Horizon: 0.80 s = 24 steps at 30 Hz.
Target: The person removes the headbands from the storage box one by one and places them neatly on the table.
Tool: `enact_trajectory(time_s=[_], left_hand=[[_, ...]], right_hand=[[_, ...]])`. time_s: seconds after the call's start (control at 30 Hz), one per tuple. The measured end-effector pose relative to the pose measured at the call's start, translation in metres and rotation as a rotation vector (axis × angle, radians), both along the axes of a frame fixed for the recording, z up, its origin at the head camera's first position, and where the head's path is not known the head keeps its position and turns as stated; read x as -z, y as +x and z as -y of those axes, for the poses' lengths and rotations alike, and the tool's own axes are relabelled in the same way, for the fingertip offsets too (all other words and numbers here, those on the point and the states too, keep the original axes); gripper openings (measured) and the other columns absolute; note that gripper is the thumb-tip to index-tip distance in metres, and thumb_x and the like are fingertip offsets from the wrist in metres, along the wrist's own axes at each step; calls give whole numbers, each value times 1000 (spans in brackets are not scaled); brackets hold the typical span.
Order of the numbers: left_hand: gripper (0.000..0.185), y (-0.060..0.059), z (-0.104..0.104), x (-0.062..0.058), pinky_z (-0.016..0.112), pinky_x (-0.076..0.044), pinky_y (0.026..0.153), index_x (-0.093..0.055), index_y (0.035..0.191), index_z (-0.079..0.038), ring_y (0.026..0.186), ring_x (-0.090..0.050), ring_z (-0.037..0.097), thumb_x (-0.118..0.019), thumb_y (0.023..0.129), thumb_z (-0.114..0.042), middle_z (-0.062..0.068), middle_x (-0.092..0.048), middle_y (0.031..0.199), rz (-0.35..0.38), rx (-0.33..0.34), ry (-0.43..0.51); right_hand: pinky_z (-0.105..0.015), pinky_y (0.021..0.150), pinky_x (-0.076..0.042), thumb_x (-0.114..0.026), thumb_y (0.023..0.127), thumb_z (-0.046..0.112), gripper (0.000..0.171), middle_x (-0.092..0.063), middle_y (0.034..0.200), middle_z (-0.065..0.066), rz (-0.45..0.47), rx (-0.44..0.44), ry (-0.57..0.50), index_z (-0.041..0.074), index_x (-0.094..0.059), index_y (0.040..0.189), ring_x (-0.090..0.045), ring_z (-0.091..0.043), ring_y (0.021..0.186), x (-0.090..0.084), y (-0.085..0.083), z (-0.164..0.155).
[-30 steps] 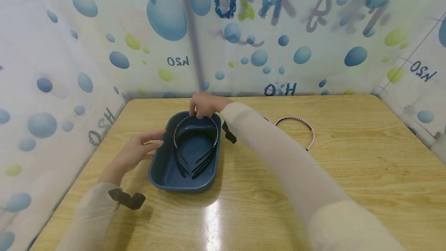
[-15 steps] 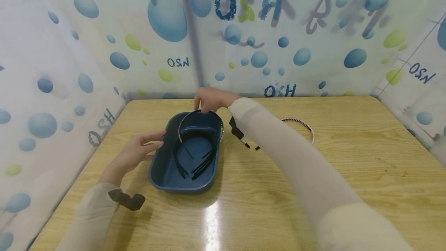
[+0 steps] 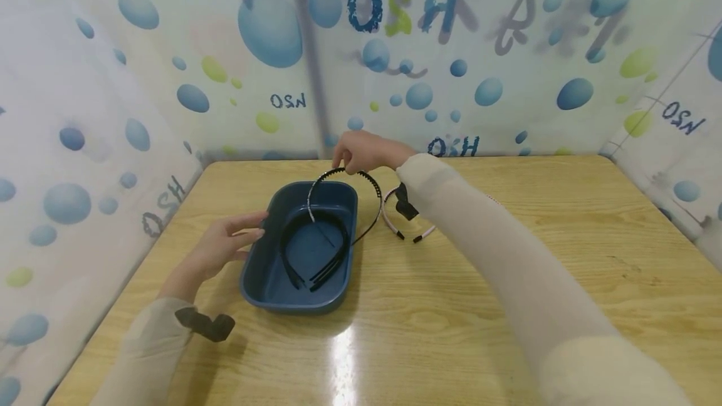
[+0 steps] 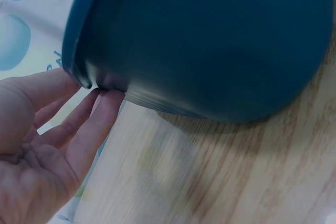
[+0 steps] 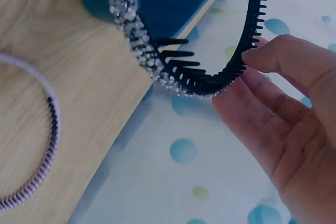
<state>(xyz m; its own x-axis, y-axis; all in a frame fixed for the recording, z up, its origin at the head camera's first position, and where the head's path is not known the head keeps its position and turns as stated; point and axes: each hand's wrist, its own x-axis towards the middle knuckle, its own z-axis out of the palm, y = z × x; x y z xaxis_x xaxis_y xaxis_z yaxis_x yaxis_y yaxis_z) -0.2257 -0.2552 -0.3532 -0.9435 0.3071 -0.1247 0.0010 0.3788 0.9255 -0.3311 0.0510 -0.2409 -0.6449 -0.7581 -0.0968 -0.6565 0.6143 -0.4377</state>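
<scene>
holding: right hand (image 3: 361,150) pinches the top of a black toothed headband (image 3: 344,175) set with small clear stones; thumb and fingertips (image 5: 257,56) close on its arch, teeth pointing inward.
headband place: raised just below the right hand, above the far end of the tub (image 3: 265,281); one leg hangs over the tub's inside, the other outside its right rim.
left hand: left hand (image 3: 225,246) lies relaxed with fingers straight, gripping nothing; fingertips (image 4: 107,100) touch the tub's outer left wall under the rim.
tub: dark blue, rounded, just right of the left hand on the wooden table (image 3: 507,306).
inside tub: black headbands (image 3: 313,249) lie on the bottom, near the left hand's fingertips, past the wall.
other band: a pink headband (image 3: 395,221) with dark tips lies on the table just below the right wrist, partly hidden by the sleeve (image 3: 479,249).
wrist straps: a dark strap (image 3: 205,324) sits on the left forearm, another (image 3: 405,202) under the right wrist.
writing: the bubble-print curtain (image 3: 451,67) beyond the right hand shows mirrored letters, reading about like "h2o", in blue and green; smaller copies sit left and right.
</scene>
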Motion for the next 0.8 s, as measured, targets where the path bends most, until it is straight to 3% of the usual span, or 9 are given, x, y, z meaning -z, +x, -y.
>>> enact_trajectory(time_s=[0.13, 0.33, 0.4, 0.47, 0.63, 0.8], left_hand=[[56, 0, 0, -1, 47, -45, 86, -36, 139, 0, 127, -31, 37, -58, 92, -22, 19, -31, 143, -4, 0, 7], [56, 1, -1, -3, 45, -46, 85, -36, 139, 1, 127, -31, 37, -58, 92, -21, 20, -31, 143, 0, -3, 21], [56, 1, -1, -3, 45, -46, 85, -36, 139, 1, 127, -31, 37, -58, 92, -20, 20, -31, 143, 0, -2, 25], [56, 0, -2, -4, 45, -46, 85, -36, 139, 1, 127, -31, 38, -58, 92, -20, 20, -31, 143, -2, 1, 22], [55, 0, -4, -5, 46, -46, 85, -36, 139, 1, 127, -31, 38, -57, 92, -20, 20, -30, 143, -12, 11, 11], [56, 2, -2, -5, 49, -44, 87, -35, 139, 2, 127, -31, 38, -56, 93, -21, 22, -30, 143, -21, 10, -1]], right_hand=[[-28, 65, -39, -50, 84, -7, 32, -66, 88, -10, -20, 17, -14, 5, -68, 108, -51, -15, 70, 0, -1, -13], [-28, 59, -31, -50, 84, -8, 32, -54, 56, -9, -40, 17, -23, 4, -68, 107, -30, -12, 52, 2, -3, -33], [-28, 59, -31, -49, 84, -7, 32, -54, 58, -10, -36, 22, -23, 4, -68, 108, -29, -13, 53, 4, -4, -41], [-28, 61, -36, -49, 84, -7, 32, -61, 71, -10, -42, 31, -26, 4, -67, 108, -41, -13, 59, 5, -4, -50], [-36, 73, -45, -50, 84, -7, 31, -64, 106, -12, -35, 63, -35, 2, -67, 108, -58, -22, 88, 6, 0, -70], [-38, 76, -47, -50, 84, -7, 32, -63, 108, -12, -11, 97, -21, 3, -67, 109, -58, -24, 93, 10, 3, -82]])
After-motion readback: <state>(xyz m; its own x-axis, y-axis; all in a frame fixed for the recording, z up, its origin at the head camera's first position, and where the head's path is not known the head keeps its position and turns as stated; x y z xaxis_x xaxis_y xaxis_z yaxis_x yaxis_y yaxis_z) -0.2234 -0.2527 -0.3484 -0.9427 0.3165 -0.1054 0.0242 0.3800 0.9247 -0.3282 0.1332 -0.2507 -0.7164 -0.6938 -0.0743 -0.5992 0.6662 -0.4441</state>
